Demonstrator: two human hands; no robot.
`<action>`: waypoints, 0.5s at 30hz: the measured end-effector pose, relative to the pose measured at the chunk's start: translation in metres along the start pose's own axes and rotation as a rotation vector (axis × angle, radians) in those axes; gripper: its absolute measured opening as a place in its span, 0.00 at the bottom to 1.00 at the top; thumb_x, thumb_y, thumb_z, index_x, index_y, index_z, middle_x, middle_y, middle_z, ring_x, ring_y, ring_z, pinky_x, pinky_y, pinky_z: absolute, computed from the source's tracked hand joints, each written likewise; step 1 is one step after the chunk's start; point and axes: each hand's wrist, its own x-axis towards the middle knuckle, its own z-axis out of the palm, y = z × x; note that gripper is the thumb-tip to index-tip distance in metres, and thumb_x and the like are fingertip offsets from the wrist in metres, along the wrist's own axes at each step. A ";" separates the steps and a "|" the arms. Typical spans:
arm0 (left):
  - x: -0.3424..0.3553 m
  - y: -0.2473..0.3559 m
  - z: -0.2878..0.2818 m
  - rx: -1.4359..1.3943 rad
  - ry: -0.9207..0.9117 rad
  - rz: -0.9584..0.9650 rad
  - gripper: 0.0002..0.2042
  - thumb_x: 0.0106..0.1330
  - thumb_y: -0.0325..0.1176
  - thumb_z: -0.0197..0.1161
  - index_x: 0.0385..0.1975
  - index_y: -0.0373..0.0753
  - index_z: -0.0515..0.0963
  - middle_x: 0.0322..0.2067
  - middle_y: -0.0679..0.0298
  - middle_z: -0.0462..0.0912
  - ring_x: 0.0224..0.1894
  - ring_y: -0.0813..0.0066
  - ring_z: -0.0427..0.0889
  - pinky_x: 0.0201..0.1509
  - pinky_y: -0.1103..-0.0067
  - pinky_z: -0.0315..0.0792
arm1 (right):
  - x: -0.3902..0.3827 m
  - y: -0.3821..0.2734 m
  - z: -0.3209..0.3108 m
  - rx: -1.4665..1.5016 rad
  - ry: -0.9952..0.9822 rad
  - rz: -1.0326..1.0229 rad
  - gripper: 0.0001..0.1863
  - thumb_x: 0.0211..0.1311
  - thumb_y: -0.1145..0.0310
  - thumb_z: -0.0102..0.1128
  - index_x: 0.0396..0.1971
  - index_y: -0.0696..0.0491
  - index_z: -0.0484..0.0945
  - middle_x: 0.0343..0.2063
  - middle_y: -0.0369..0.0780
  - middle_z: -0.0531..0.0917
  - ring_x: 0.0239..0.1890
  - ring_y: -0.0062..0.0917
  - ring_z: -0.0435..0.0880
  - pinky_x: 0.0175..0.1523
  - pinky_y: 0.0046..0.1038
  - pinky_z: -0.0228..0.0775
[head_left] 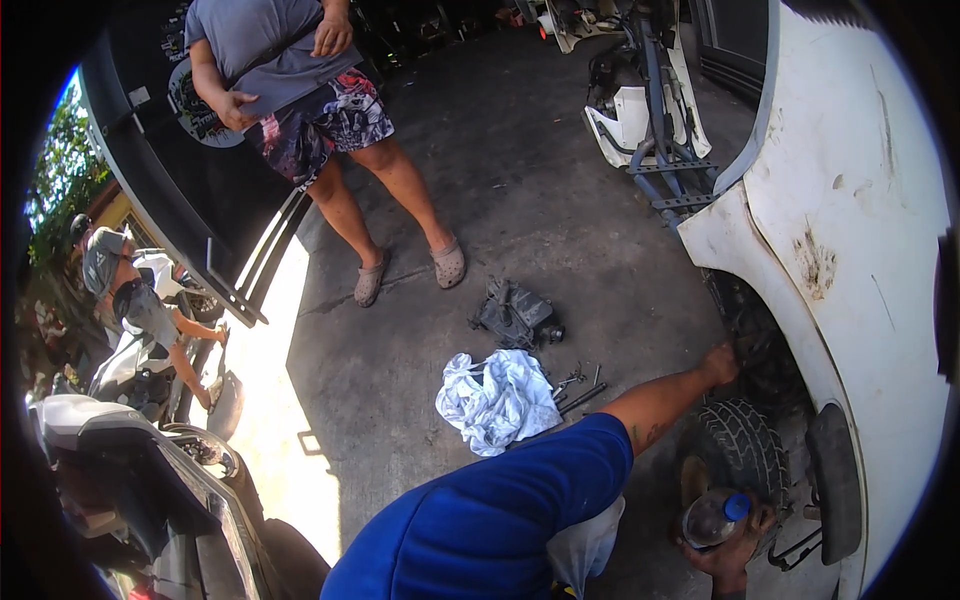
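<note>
A clear bottle (712, 516) with a blue cap is gripped by the right hand (735, 550) fingers, just beside the tyre (742, 446); the left hand (718, 362) fingers are hidden inside the wheel arch (757, 330), grip untellable.

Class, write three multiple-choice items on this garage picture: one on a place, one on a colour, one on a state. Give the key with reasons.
1. Where does the white cloth lie?
A. on the concrete floor
B. on the tyre
C. on the car body

2. What colour is the bottle cap?
A. red
B. blue
C. green

3. What is the right hand doing?
A. hanging empty
B. holding the bottle
C. gripping a wrench

Key: A, the cloth rests on bare floor beside small tools; B, the cap shows blue; B, fingers wrap the bottle.
</note>
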 end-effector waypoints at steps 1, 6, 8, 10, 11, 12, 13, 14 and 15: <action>0.002 -0.001 -0.001 -0.037 -0.005 0.003 0.41 0.66 0.46 0.58 0.70 0.32 0.44 0.57 0.35 0.71 0.58 0.39 0.73 0.64 0.60 0.66 | 0.000 0.001 0.002 -0.045 0.003 -0.024 0.53 0.22 0.38 0.74 0.55 0.48 0.67 0.54 0.51 0.67 0.56 0.52 0.61 0.59 0.56 0.53; 0.006 -0.004 0.003 0.043 -0.045 -0.052 0.35 0.68 0.52 0.51 0.63 0.25 0.60 0.59 0.39 0.70 0.62 0.47 0.71 0.68 0.65 0.63 | -0.007 0.010 0.011 -0.055 -0.063 0.026 0.57 0.20 0.38 0.73 0.58 0.48 0.66 0.57 0.52 0.67 0.57 0.55 0.60 0.61 0.56 0.50; 0.007 -0.006 0.005 0.052 -0.024 -0.040 0.43 0.64 0.49 0.59 0.70 0.31 0.46 0.57 0.35 0.71 0.61 0.41 0.70 0.64 0.61 0.66 | -0.012 0.013 0.013 -0.024 0.029 -0.013 0.52 0.46 0.33 0.67 0.64 0.55 0.63 0.51 0.52 0.77 0.57 0.50 0.71 0.62 0.53 0.60; 0.007 -0.008 0.007 0.044 -0.034 -0.037 0.43 0.64 0.49 0.59 0.71 0.31 0.45 0.58 0.35 0.70 0.61 0.41 0.71 0.65 0.61 0.66 | -0.012 0.015 0.016 -0.029 -0.086 -0.041 0.60 0.31 0.28 0.71 0.62 0.53 0.64 0.48 0.51 0.76 0.53 0.53 0.71 0.57 0.57 0.60; 0.007 -0.008 0.007 0.029 -0.036 -0.030 0.43 0.64 0.49 0.59 0.71 0.31 0.45 0.58 0.35 0.70 0.61 0.41 0.71 0.65 0.61 0.66 | -0.013 0.017 0.015 -0.019 -0.074 -0.034 0.60 0.30 0.28 0.71 0.62 0.52 0.64 0.48 0.51 0.75 0.52 0.53 0.71 0.57 0.57 0.60; 0.006 -0.008 0.007 0.032 -0.039 -0.033 0.43 0.64 0.49 0.59 0.71 0.31 0.45 0.58 0.35 0.70 0.61 0.41 0.71 0.65 0.61 0.66 | -0.012 0.016 0.015 -0.027 -0.051 -0.032 0.60 0.29 0.27 0.71 0.62 0.52 0.64 0.48 0.51 0.75 0.52 0.53 0.71 0.56 0.56 0.60; 0.006 -0.008 0.005 0.045 -0.050 -0.028 0.43 0.64 0.49 0.59 0.71 0.31 0.45 0.58 0.35 0.70 0.61 0.41 0.70 0.65 0.62 0.66 | -0.011 0.016 0.013 -0.036 -0.009 -0.035 0.61 0.28 0.27 0.71 0.62 0.52 0.65 0.48 0.51 0.75 0.51 0.53 0.71 0.56 0.56 0.61; 0.005 -0.007 0.004 0.055 -0.034 -0.015 0.43 0.64 0.49 0.60 0.71 0.31 0.45 0.59 0.36 0.69 0.62 0.41 0.70 0.65 0.62 0.66 | -0.010 0.014 0.011 -0.044 0.016 -0.039 0.61 0.28 0.27 0.72 0.61 0.52 0.65 0.48 0.51 0.75 0.51 0.53 0.71 0.56 0.56 0.61; 0.004 -0.006 0.002 0.059 -0.062 -0.020 0.43 0.64 0.49 0.60 0.71 0.31 0.45 0.59 0.36 0.69 0.62 0.41 0.70 0.65 0.62 0.66 | -0.008 0.012 0.009 -0.051 0.038 -0.047 0.61 0.27 0.27 0.72 0.61 0.52 0.65 0.48 0.51 0.75 0.51 0.53 0.71 0.55 0.56 0.61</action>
